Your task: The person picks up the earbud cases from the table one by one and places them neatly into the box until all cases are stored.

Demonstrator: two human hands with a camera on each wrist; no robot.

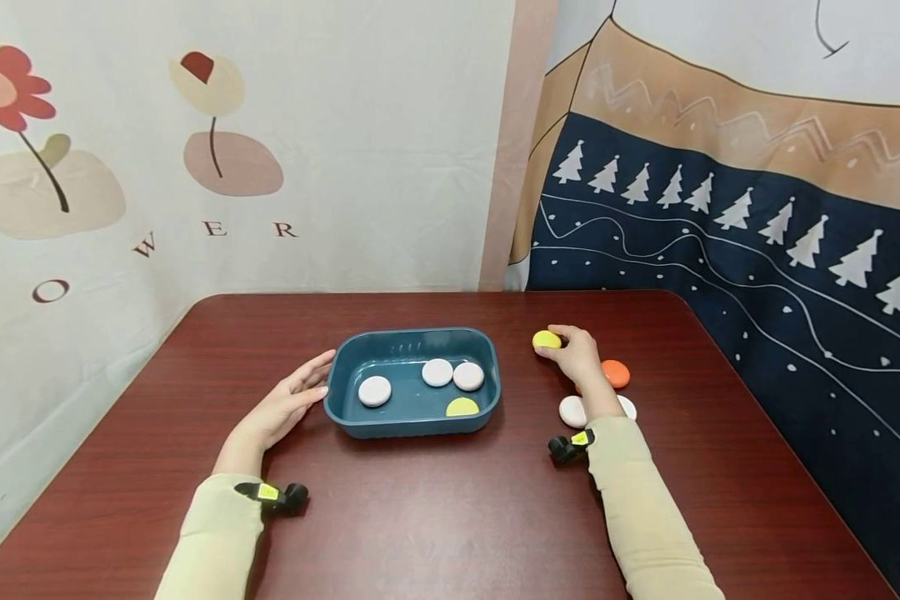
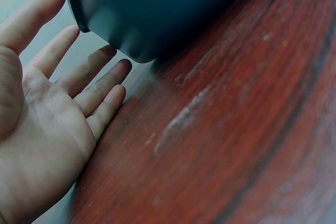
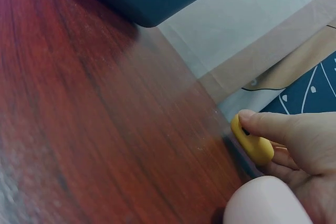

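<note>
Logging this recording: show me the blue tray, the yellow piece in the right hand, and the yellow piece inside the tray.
Blue tray [image 1: 414, 428]: head view, near outer wall.
Held yellow piece [image 3: 255, 147]: right wrist view, exposed surface.
Yellow piece inside [image 1: 462, 407]: head view, top face.

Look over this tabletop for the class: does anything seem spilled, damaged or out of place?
One thing: a pale streak on the table near the blue tray, in the left wrist view, breaks the red wood grain. Scratch, smear or glare, I cannot tell. Otherwise nothing stands out.
</note>
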